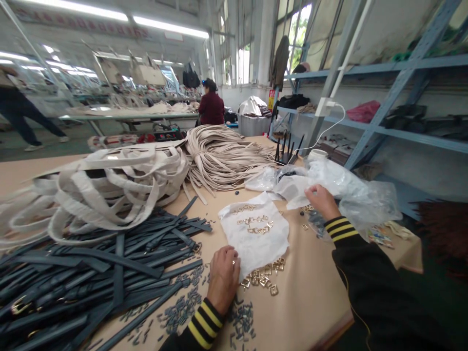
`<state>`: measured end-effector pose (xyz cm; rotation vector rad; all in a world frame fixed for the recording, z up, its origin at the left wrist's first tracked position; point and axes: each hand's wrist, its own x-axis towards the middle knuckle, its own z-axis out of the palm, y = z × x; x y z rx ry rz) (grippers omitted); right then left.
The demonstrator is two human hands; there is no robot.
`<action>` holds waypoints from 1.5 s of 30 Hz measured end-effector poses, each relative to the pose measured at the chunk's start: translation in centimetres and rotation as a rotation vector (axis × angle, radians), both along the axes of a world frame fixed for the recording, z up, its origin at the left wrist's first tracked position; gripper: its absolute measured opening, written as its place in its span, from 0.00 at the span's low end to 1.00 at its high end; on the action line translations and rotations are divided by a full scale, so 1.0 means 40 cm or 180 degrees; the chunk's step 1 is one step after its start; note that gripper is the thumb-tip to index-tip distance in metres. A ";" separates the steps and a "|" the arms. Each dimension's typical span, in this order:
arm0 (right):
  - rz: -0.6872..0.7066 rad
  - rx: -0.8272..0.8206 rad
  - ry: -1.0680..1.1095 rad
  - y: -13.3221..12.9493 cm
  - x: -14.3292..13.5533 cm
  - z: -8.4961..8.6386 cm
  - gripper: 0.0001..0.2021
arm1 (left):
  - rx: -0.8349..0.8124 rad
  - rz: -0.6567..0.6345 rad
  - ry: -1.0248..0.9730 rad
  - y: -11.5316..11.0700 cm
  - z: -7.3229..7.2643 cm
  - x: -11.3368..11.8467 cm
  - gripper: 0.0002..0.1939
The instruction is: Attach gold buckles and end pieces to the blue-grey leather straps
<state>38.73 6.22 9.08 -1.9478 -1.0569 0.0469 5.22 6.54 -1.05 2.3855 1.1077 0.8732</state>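
A white packing sheet (261,246) lies on the tan-covered table with rows of small gold buckles (258,222) on it. More loose gold buckles (265,278) are piled by its near edge. My left hand (224,278) rests at the sheet's lower left edge, fingers curled; a small glint shows there, but what they hold is unclear. Farther right, my right hand (322,201) is closed, thumb and fingertips pinching the edge of a second white sheet (297,191). Beneath that hand are a few buckles and a clear bag of dark pieces (317,224).
Dark blue straps (146,258) cover the table's left side, with small dark strips (183,307) scattered nearby. Beige strap loops (106,190) and a beige strap bundle (219,156) lie behind. A black router (287,151), plastic bags (340,180) and blue shelving (387,107) stand right. One person (211,105) sits beyond.
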 end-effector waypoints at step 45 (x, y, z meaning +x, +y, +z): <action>0.2194 -0.2010 -0.1328 0.095 -0.260 -0.197 0.09 | -0.0572 -0.0850 0.1473 0.204 0.050 0.254 0.11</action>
